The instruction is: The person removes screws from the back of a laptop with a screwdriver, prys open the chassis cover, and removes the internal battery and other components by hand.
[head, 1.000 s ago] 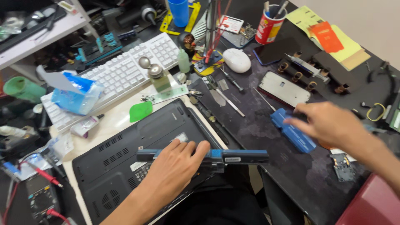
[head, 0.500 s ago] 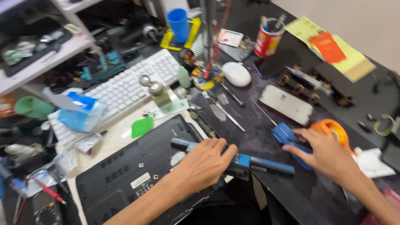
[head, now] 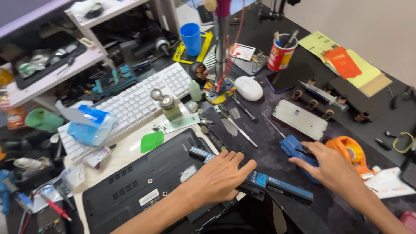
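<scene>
I had the left hand (head: 219, 180) flat and spread, palm down on the long black battery (head: 255, 180), which lay at the 5 o'clock corner of the upturned black laptop (head: 143, 186); the fingers pressed it without closing around it. A blue label showed on the battery just past the fingertips, at 3 o'clock from the hand. The right hand (head: 336, 169) rested on the blue case (head: 294, 147), fingers loosely bent over its near end; I couldn't tell whether they actually gripped it. The orange tape dispenser (head: 353, 151) sat just beside that hand at 1 o'clock. On the laptop's underside a white rectangular sticker (head: 148, 197) lay at 9 o'clock from the left hand, and a green pick (head: 152, 141) sat at 11 o'clock on the pale mat. Farther at 10 o'clock a blue packet (head: 91, 125) lay on the white keyboard (head: 138, 102). At 12 o'clock, well apart, stood a blue cup (head: 190, 38), and at 1 o'clock a red can (head: 281, 54) of pens beside a yellow pad (head: 342, 60) with an orange slip on it.
</scene>
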